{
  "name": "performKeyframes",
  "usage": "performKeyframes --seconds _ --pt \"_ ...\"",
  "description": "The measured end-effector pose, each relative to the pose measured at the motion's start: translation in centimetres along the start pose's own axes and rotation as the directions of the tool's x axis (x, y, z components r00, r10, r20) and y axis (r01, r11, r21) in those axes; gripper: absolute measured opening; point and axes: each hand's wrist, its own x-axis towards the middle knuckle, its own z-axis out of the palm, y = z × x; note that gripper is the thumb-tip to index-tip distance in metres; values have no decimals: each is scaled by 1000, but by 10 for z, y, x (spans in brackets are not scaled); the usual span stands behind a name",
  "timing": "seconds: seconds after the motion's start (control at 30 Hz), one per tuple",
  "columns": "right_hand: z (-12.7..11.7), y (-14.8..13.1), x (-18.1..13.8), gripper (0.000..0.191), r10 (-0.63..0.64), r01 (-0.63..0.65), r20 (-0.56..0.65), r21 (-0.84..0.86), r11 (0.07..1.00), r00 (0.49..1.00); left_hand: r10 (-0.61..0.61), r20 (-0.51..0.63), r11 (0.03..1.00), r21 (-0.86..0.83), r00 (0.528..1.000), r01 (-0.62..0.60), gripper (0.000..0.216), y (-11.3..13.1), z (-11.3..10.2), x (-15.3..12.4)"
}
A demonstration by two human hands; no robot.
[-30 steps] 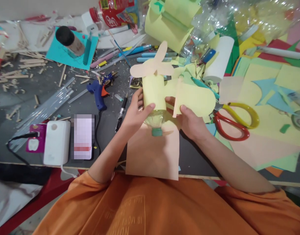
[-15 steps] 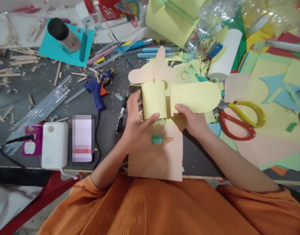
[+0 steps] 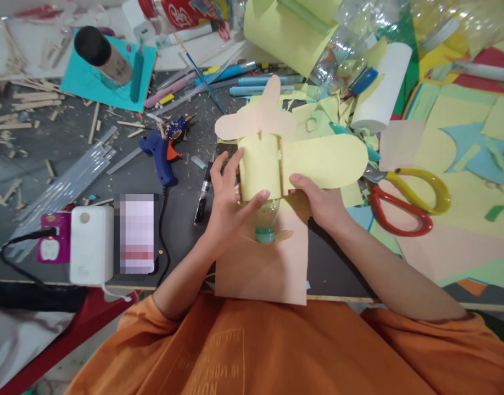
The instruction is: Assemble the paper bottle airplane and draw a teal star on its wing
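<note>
A plastic bottle [image 3: 260, 167] wrapped in yellow paper lies in front of me, its green cap [image 3: 264, 235] toward my body. Pink rounded paper fins [image 3: 260, 118] are fixed at its far end. My left hand [image 3: 229, 200] grips the bottle from the left, thumb across its near part. In my right hand [image 3: 318, 203] is a yellow paper wing [image 3: 326, 162] with a rounded outer end, pinched near its inner corner. The wing's straight edge is right beside the bottle's side; whether they touch I cannot tell. Under the bottle lies a pink paper sheet [image 3: 260, 274].
A blue glue gun [image 3: 161, 156] and a black pen [image 3: 203, 192] lie to the left. Farther left are a phone [image 3: 136, 233], a white power bank [image 3: 92, 245] and glue sticks [image 3: 66, 192]. Scissors [image 3: 404, 200] and paper scraps lie right. Markers [image 3: 264, 85] are behind.
My right hand has moved slightly left, bringing the wing's straight edge closer to the bottle. My left hand keeps its hold.
</note>
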Motion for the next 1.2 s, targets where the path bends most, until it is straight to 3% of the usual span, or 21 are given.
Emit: performKeyframes --seconds 0.37,1.2 --pt "0 -4 -2 31 -33 36 43 -68 997 999 -5 30 995 96 1000 2 81 -1 -3 0" --pt "0 -4 -2 27 -60 65 43 -124 990 997 16 21 995 98 1000 -18 81 -2 -1 -1"
